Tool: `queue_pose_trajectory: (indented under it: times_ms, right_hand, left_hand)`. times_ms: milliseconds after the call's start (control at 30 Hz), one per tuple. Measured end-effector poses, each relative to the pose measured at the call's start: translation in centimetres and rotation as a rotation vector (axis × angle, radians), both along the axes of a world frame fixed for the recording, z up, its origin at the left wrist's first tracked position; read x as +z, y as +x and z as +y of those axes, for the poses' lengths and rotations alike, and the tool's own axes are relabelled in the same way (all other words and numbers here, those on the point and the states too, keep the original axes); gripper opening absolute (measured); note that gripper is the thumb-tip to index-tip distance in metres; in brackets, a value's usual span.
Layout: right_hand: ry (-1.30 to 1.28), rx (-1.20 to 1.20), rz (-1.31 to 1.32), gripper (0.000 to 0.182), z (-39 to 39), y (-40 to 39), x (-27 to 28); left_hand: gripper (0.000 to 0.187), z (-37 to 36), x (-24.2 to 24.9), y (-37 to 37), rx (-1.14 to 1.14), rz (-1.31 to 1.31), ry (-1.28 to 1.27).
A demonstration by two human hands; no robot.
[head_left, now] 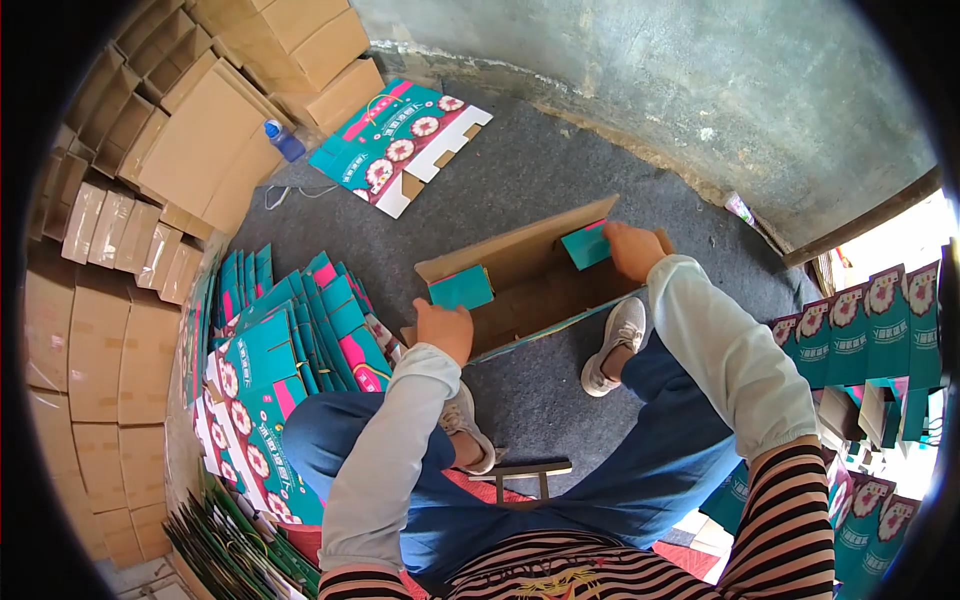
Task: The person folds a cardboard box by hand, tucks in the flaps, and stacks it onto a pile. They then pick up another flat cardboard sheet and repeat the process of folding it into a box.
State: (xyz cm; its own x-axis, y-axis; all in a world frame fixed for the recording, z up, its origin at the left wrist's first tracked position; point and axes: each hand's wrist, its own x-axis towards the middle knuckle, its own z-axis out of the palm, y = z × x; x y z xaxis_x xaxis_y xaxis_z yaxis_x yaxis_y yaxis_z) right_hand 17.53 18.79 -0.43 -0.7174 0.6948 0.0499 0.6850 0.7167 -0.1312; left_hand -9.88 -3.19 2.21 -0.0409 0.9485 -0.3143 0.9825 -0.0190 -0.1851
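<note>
An open cardboard gift box (530, 297) stands on the dark floor between my feet, its brown inside facing up. Two teal end flaps show, a left flap (462, 288) and a right flap (587, 246), both folded inward. My left hand (443, 329) is closed on the box's left end, with its fingertips partly hidden. At the opposite end, my right hand (634, 250) has its fingers curled round the edge beside the right flap. The box's long back wall (520, 238) leans up and away from me.
A flattened teal carton (400, 140) with a handle lies ahead. Folded teal cartons (290, 340) pile up on my left, near stacked brown boxes (100, 370). Assembled teal boxes (865, 330) stand at right. A blue bottle (284, 141) sits by the boxes; a concrete wall (680, 90) rises beyond.
</note>
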Motion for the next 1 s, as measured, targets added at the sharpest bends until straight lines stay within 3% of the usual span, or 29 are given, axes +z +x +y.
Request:
queue_pose_trajectory:
  times_ms: [67,167,267,367,467,567,667,767,867,1000]
  right_hand:
    - [-0.132,-0.349,0.055,0.024,0.1,0.3,0.6]
    - [-0.293,-0.242,0.353,0.042,2.7,2.8,-2.3]
    - [-0.846,-0.625,0.392,0.056,1.3,1.2,2.7]
    - [-0.835,-0.506,0.291,0.062,1.9,0.5,2.3]
    - [-0.44,-0.237,-0.023,0.067,1.7,1.0,0.8]
    - [-0.431,-0.341,0.032,0.075,1.8,1.0,0.0]
    - [-0.429,-0.386,-0.004,0.078,1.9,0.7,-0.2]
    - [-0.441,-0.416,0.157,0.082,2.6,1.2,-1.5]
    - [-0.537,-0.339,0.361,0.08,2.6,1.3,-1.5]
    - [-1.132,-0.386,0.6,0.078,3.4,1.9,-1.1]
  left_hand:
    - [0.029,0.3,-0.9,0.0,-0.023,-0.047,0.006]
    - [0.03,-1.3,-1.8,-1.6,-0.042,-0.313,0.309]
    - [0.031,-2.3,-1.4,-1.6,0.101,-0.464,0.37]
    - [0.028,-1.9,-3.7,-2.2,0.24,-0.639,0.537]
    - [0.041,-1.4,-4.2,-2.2,0.498,-0.711,0.53]
    - [0.06,-0.2,-6.3,-2.3,0.613,-0.686,0.758]
    - [0.072,0.8,-4.6,-1.4,0.518,-0.703,0.886]
    - [0.077,0.7,-4.3,-2.0,0.512,-0.812,0.762]
    - [0.068,0.0,-3.1,-2.3,0.547,-0.89,0.62]
    - [0.053,-0.5,-4.8,-3.5,0.446,-0.977,0.668]
